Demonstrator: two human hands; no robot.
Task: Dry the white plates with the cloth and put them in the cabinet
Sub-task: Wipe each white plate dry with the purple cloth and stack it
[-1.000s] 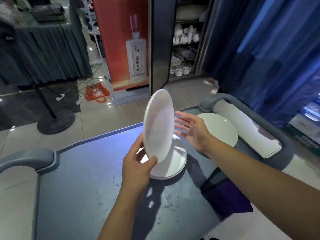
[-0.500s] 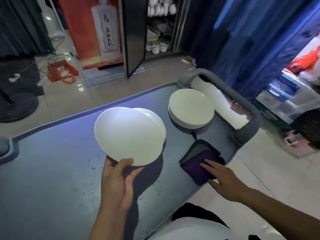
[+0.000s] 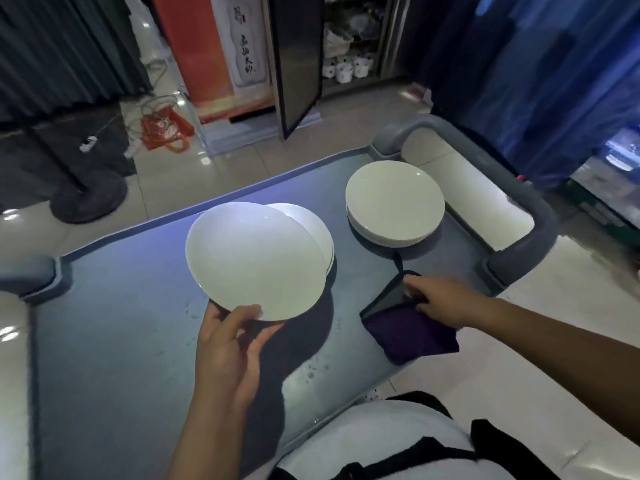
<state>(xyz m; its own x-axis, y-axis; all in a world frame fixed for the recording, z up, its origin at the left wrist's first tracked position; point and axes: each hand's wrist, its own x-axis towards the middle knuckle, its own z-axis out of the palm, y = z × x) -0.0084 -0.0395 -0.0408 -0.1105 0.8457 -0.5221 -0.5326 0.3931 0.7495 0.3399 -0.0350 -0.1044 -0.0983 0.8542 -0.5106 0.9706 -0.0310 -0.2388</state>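
My left hand (image 3: 232,344) grips a white plate (image 3: 254,259) by its near rim and holds it almost flat above the grey cart top (image 3: 114,341). Behind the held plate a short stack of white plates (image 3: 318,233) shows at its right edge. A second stack of white plates (image 3: 394,202) stands near the cart's far right corner. My right hand (image 3: 438,299) pinches the upper edge of a folded purple cloth (image 3: 412,334) at the cart's right edge. The cabinet (image 3: 349,43) stands beyond the cart, its dark door (image 3: 298,60) open, with cups on its lower shelf.
Grey handle bars (image 3: 485,161) curve round the cart's right end, and another (image 3: 27,275) sits at the left. Water drops lie on the cart near the front. An orange bag (image 3: 166,128), cables and a round stand base (image 3: 88,199) lie on the tiled floor at left.
The plate went from upright to nearly flat in my left hand. My right hand left the plate, dropped to the purple cloth and now pinches its edge. The view tilted down.
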